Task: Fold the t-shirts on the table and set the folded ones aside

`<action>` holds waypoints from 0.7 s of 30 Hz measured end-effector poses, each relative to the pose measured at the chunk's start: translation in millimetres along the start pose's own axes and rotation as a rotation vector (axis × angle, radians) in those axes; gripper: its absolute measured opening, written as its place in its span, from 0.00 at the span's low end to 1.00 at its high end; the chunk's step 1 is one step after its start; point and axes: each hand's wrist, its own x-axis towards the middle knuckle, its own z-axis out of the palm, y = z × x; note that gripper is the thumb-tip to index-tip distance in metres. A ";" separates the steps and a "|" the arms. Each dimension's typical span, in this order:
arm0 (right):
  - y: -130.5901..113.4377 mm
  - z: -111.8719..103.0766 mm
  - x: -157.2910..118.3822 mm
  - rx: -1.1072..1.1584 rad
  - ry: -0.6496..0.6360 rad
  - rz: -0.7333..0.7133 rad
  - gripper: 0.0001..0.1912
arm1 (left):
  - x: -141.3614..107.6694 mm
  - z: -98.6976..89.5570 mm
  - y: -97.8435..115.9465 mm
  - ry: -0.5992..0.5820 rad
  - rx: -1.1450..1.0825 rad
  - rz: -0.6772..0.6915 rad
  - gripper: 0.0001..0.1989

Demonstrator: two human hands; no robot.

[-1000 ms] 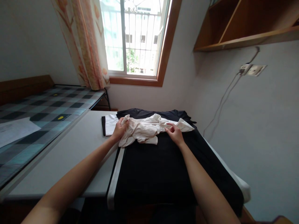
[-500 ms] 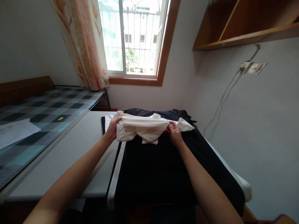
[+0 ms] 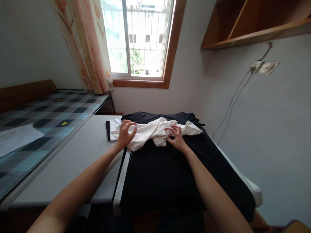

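A crumpled white garment (image 3: 148, 133), its exact kind unclear, lies across a black garment (image 3: 160, 178) spread on the table. At its left part is my left hand (image 3: 125, 133), fingers apart and curved over the cloth. My right hand (image 3: 177, 137) rests at the right part of the white cloth, thumb and fingers spread, gripping nothing that I can see. White fabric with a black edge (image 3: 108, 131) sticks out beyond my left hand. Dark fabric is bunched along the far side, and a white strip runs down the black garment's left side.
The white table (image 3: 80, 168) extends to the left. Beside it is a bed with a checked mat (image 3: 60, 110) and a paper sheet (image 3: 19, 137). A window (image 3: 138, 42) with a curtain is ahead. A wooden shelf (image 3: 255, 32) and a wall socket with cord (image 3: 256, 67) are at right.
Both hands have let go of the white garment's edge, and their fingers have spread. The cloth has dropped from a taut, raised fold into a crumpled heap on the black garment.
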 end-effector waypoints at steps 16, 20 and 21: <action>-8.9 -16.9 7.0 0.639 -0.032 0.381 0.23 | 1.9 2.6 6.3 -0.333 -0.434 -0.241 0.17; 0.6 -12.1 7.6 0.567 0.049 0.467 0.20 | 10.3 -2.6 -2.5 -0.178 -0.411 -0.356 0.16; 3.7 -10.2 7.3 0.472 0.091 0.464 0.19 | 8.6 -1.6 -4.3 -0.149 -0.301 -0.334 0.15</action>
